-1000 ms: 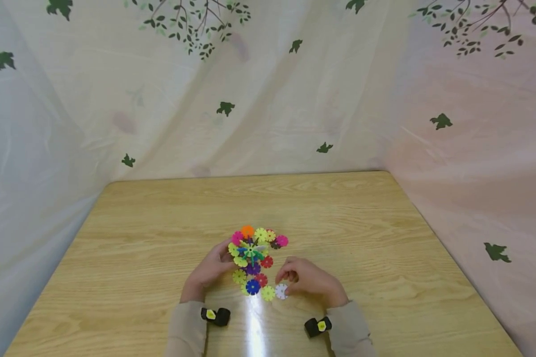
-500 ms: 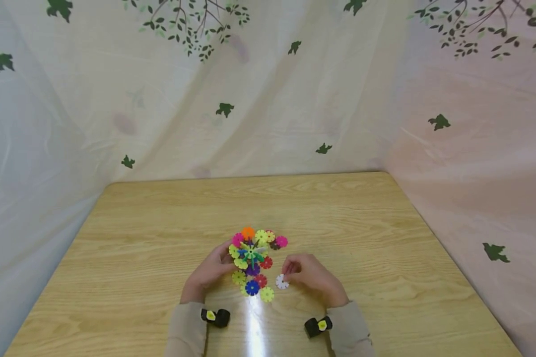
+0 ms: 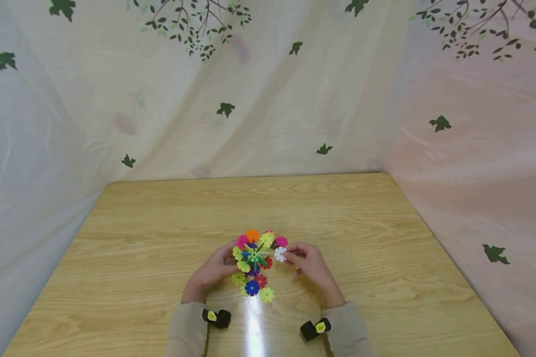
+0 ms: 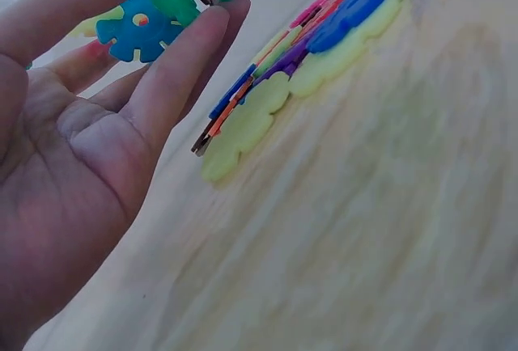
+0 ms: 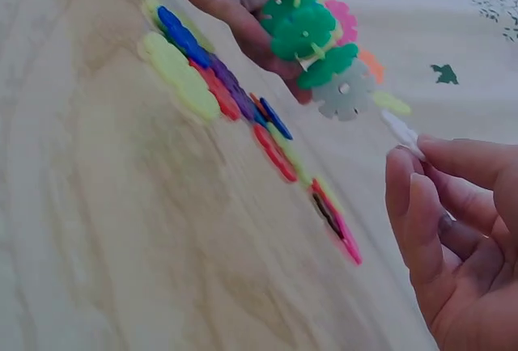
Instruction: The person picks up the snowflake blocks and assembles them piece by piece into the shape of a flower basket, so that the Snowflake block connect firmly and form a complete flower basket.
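In the head view my left hand (image 3: 209, 274) grips a cluster of interlocked flower-shaped plastic discs (image 3: 254, 255). A green disc (image 5: 303, 31) and a grey one (image 5: 344, 90) face the right wrist camera. My right hand (image 3: 311, 265) pinches a single white slotted disc (image 3: 280, 254) between thumb and fingers, just right of the cluster. Seen from the right wrist, the white disc (image 5: 402, 131) is edge-on, close to a pale yellow disc; I cannot tell whether they touch. Parts of the cluster are hidden behind my left fingers (image 4: 182, 68).
Loose discs lie flat on the wooden table (image 3: 138, 248) below the cluster, among them a blue one (image 3: 252, 287), a red one (image 3: 261, 281) and a yellow one (image 3: 267, 295). A leaf-printed curtain (image 3: 268, 124) stands behind the table's far edge.
My right hand has lifted the white disc from near the front yellow disc, up and away from me to beside the cluster. The cluster has shifted slightly right in my left hand.
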Demonstrator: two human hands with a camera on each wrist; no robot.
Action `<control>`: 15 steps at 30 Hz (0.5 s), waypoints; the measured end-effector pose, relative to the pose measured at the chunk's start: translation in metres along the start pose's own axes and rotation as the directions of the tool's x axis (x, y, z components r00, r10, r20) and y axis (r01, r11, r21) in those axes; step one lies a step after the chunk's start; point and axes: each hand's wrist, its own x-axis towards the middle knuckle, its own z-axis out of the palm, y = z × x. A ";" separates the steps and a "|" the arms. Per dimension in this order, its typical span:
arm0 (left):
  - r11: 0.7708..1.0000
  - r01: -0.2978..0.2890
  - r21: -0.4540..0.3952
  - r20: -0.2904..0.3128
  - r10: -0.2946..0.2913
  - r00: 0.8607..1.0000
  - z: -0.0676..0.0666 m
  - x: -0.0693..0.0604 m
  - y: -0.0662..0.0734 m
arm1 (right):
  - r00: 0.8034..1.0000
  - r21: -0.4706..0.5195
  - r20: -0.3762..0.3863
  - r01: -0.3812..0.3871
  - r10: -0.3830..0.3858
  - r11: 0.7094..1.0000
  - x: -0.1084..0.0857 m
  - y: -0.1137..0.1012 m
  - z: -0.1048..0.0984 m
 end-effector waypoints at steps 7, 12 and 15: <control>0.999 -0.001 0.039 0.013 0.001 1.000 0.002 0.002 -0.001 | 0.999 0.021 -0.030 -0.015 0.016 1.000 -0.001 -0.002 0.012; 0.997 0.014 0.072 0.010 -0.015 1.000 0.003 0.003 -0.002 | 0.999 0.020 -0.035 -0.008 0.009 1.000 0.000 -0.002 0.014; 0.995 0.026 0.095 0.006 -0.027 1.000 0.003 0.003 -0.002 | 0.999 0.013 -0.034 -0.018 0.019 1.000 0.000 -0.002 0.014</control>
